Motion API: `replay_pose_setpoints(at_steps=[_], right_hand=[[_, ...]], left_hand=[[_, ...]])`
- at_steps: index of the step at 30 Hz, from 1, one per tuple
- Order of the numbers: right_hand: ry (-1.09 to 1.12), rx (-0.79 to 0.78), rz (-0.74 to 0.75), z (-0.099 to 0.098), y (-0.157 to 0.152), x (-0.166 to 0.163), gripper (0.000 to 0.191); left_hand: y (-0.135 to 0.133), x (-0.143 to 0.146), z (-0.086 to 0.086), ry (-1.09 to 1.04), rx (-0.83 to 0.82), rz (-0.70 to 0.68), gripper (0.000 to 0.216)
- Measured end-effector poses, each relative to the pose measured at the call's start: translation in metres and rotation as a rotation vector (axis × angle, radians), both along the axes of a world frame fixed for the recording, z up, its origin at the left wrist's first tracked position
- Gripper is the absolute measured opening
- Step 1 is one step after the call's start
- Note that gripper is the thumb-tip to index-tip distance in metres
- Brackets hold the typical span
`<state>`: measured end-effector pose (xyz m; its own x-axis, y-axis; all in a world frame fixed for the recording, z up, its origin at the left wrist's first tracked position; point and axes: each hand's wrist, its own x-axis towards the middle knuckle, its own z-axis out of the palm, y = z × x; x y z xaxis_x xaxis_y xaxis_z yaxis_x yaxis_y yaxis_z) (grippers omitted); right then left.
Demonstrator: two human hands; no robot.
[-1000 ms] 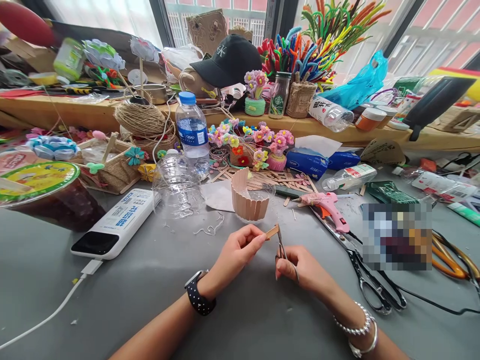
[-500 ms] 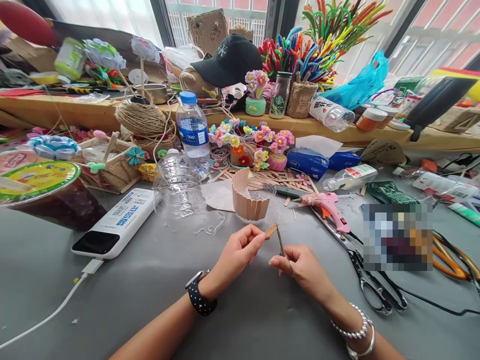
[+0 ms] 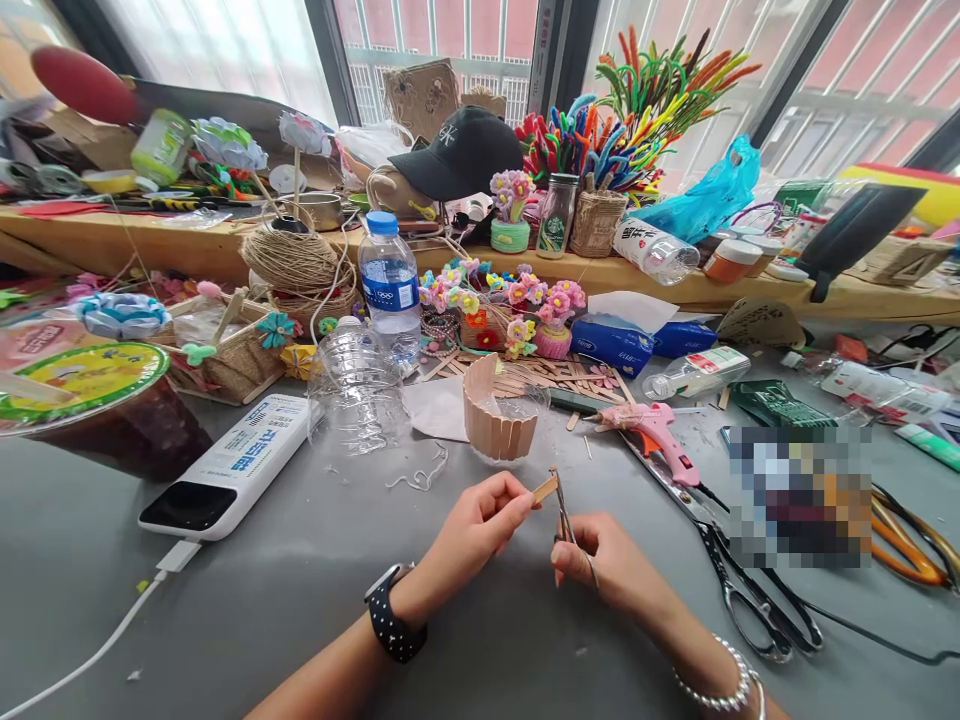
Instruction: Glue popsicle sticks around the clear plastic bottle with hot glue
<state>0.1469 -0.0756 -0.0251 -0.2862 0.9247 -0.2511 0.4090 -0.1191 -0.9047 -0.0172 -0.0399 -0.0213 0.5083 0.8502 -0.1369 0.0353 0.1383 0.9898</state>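
My left hand point(image 3: 491, 515) pinches a short flat wooden stick point(image 3: 545, 490) between thumb and fingertips. Its free end points right, touching or very close to the blades of small metal scissors point(image 3: 563, 515). Those scissors are held by my right hand point(image 3: 600, 560), thumb and fingers at the handles, with the blades pointing up. Just beyond my hands stands a round cup form point(image 3: 501, 425), its side partly covered with upright wooden stick pieces. Clear plastic shows inside and along its base.
Behind the cup lies a pile of wooden sticks point(image 3: 450, 363). A pink glue gun point(image 3: 660, 440) and large black-handled scissors point(image 3: 742, 580) lie to the right. On the left are a white power bank point(image 3: 232, 470), a drink cup point(image 3: 112, 430) and a cut clear bottle point(image 3: 352, 385).
The view has tilted up slightly, so everything sits lower. The small scissors' blades and handles now show more apart beside the stick. My left hand still grips the stick.
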Motion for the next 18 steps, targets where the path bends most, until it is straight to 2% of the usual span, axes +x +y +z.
replay_pose_setpoints(at_steps=[4, 8, 12, 18], right_hand=[[0.021, -0.018, -0.123, -0.004, 0.0, -0.004, 0.06], [0.084, -0.003, -0.131, -0.004, 0.001, -0.003, 0.058], [0.042, 0.045, -0.164, -0.002, 0.003, 0.006, 0.059], [0.07, 0.024, 0.01, -0.002, 0.003, 0.006, 0.065]], left_hand=[[-0.002, 0.003, 0.001, 0.024, 0.0, -0.011, 0.027], [-0.008, 0.007, 0.0, 0.002, -0.014, -0.067, 0.029], [-0.008, 0.007, 0.0, -0.043, -0.034, -0.018, 0.026], [-0.004, 0.005, 0.001, -0.1, -0.095, 0.015, 0.027]])
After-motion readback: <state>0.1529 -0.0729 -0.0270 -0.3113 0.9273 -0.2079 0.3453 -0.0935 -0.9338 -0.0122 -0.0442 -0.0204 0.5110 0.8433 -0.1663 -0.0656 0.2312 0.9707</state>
